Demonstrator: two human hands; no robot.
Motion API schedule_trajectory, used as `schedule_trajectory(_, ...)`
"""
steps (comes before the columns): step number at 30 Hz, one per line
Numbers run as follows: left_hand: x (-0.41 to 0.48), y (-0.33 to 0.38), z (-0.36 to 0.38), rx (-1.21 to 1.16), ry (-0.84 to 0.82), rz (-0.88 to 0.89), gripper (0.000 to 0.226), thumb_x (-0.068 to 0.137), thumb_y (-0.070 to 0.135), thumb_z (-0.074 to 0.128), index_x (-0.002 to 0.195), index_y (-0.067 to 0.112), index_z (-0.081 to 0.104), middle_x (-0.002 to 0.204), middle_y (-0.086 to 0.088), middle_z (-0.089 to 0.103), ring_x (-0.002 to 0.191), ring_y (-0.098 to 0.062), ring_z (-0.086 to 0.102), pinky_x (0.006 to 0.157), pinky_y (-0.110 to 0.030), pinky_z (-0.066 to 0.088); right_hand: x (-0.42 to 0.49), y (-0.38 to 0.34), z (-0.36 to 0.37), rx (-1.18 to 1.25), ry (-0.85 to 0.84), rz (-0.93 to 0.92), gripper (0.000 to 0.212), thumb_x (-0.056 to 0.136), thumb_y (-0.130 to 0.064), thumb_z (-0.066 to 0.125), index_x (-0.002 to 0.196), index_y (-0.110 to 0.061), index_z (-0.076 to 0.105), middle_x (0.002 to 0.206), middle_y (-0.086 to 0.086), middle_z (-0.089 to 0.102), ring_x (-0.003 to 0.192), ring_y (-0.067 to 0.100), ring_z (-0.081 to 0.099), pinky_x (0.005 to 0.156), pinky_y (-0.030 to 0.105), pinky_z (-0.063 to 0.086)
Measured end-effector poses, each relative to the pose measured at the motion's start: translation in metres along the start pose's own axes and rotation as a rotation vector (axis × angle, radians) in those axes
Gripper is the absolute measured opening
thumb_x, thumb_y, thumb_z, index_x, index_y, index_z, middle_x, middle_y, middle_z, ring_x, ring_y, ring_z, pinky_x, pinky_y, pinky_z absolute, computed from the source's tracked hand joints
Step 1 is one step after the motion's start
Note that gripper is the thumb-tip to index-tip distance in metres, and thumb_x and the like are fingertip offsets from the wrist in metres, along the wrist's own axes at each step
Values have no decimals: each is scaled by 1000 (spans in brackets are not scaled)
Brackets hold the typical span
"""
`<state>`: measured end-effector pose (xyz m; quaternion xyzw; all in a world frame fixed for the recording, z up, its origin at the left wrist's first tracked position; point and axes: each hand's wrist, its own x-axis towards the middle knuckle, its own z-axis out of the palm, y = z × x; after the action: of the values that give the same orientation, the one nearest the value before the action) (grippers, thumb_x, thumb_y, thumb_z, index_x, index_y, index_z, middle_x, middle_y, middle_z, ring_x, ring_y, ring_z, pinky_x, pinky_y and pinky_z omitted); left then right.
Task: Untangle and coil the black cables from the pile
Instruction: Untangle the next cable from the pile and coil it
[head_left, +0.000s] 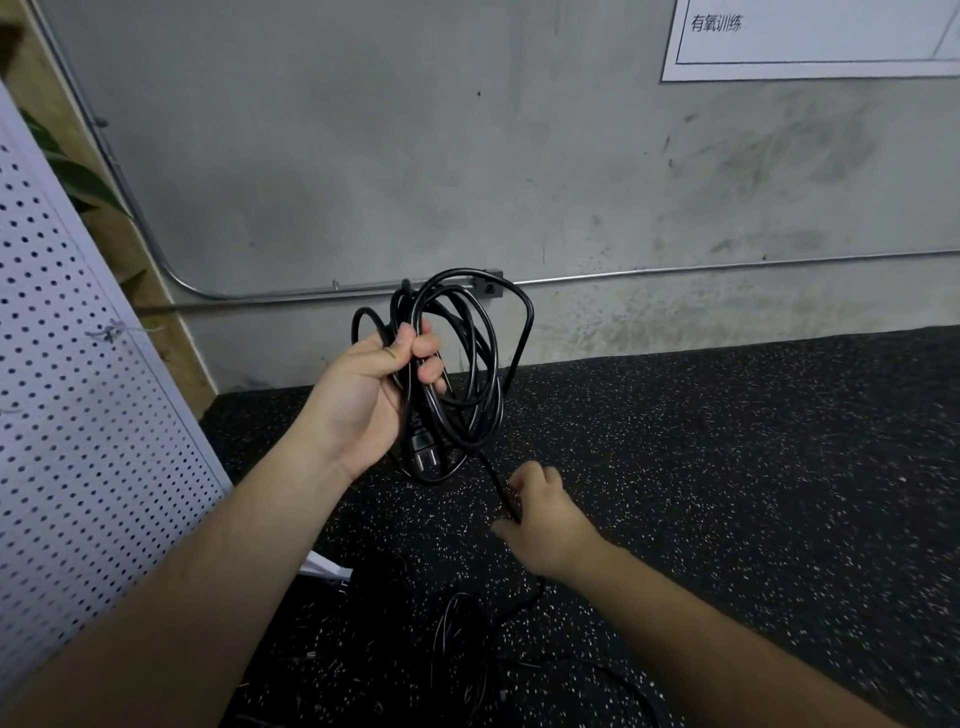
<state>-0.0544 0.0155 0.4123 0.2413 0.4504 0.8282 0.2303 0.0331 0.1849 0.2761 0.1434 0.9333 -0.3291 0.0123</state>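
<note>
My left hand (371, 387) is raised in front of the wall and grips a bundle of black cable loops (470, 358). A black plug (422, 447) dangles below that hand inside the loops. One strand of the same cable (496, 480) runs down from the coil into my right hand (545, 525), whose fingers curl round it lower and to the right. Beneath my right wrist the strand drops to a pile of tangled black cables (467, 639) on the floor, hard to make out against the dark surface.
The floor is black rubber matting with white specks (727, 467). A grey concrete wall (467, 156) rises close ahead, with a metal conduit (675, 271) and a small outlet box (488, 288). A white perforated panel (78, 389) leans at the left. A white scrap (324, 566) lies near the pile.
</note>
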Motion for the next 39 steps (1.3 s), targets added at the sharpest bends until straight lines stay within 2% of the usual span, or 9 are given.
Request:
schedule_trajectory(2, 0, 1, 0, -9, 2, -1, 17, 102, 8, 39, 98, 13, 55, 75, 5, 49, 63, -10, 46, 71, -28, 45, 1, 0, -1, -28, 70, -12, 69, 97, -30, 67, 150, -16, 27, 147, 8, 33, 133, 27, 39, 110, 39, 42)
schedule_trajectory(5, -2, 0, 4, -33, -16, -4, 13, 99, 11, 42, 100, 12, 55, 76, 5, 49, 63, -10, 46, 69, -27, 47, 6, 1, -4, 38, -5, -11, 76, 100, -29, 62, 159, -17, 16, 160, 6, 29, 146, 27, 30, 118, 42, 34)
schedule_trajectory(9, -4, -1, 4, -6, -11, 6, 10, 96, 13, 46, 99, 12, 55, 75, 5, 50, 63, -10, 47, 68, -26, 49, 8, 0, 2, 32, -93, -21, 31, 103, -27, 56, 131, -17, 49, 127, 4, 61, 113, 22, 60, 98, 40, 52)
schedule_trajectory(14, 0, -3, -3, 82, 47, 23, 11, 102, 12, 44, 101, 12, 55, 77, 4, 53, 67, -11, 49, 73, -29, 46, -3, -3, -1, -31, -157, -94, 8, 105, -23, 49, 110, -16, 49, 100, 3, 61, 90, 21, 64, 70, 33, 51)
schedule_trajectory(20, 4, -13, 0, 332, 125, 62, 11, 105, 9, 46, 103, 10, 57, 77, 4, 59, 68, -12, 54, 71, -28, 47, -30, -22, -26, -264, -32, -358, 32, 103, -23, 43, 131, -15, 57, 120, 3, 55, 101, 26, 62, 88, 41, 54)
schedule_trajectory(26, 3, -14, 8, 454, 111, 75, 14, 105, 7, 47, 101, 11, 60, 76, 3, 61, 63, -12, 55, 62, -23, 49, -45, -45, -72, -488, 105, -686, 32, 100, -16, 53, 128, -22, 66, 114, -4, 60, 95, 24, 64, 76, 40, 56)
schedule_trajectory(29, 2, -14, 13, 491, 89, 110, 14, 104, 6, 48, 101, 12, 60, 76, 3, 62, 63, -12, 54, 64, -23, 49, -50, -54, -88, -501, 169, -641, 22, 104, -36, 53, 118, -26, 67, 112, -10, 64, 89, 21, 67, 69, 36, 54)
schedule_trajectory(32, 3, -16, 14, 498, 141, 122, 13, 104, 7, 49, 104, 12, 61, 78, 3, 63, 66, -12, 56, 69, -25, 50, -49, -56, -96, -615, 144, -458, 41, 101, -59, 45, 112, -22, 59, 103, -4, 66, 89, 24, 66, 71, 35, 51)
schedule_trajectory(39, 9, -11, 9, 382, 271, 184, 13, 106, 9, 47, 101, 12, 58, 77, 4, 61, 65, -11, 55, 62, -22, 49, -54, -53, -108, -608, 89, -427, 24, 104, -37, 47, 108, -21, 64, 101, -3, 63, 91, 21, 64, 77, 35, 55)
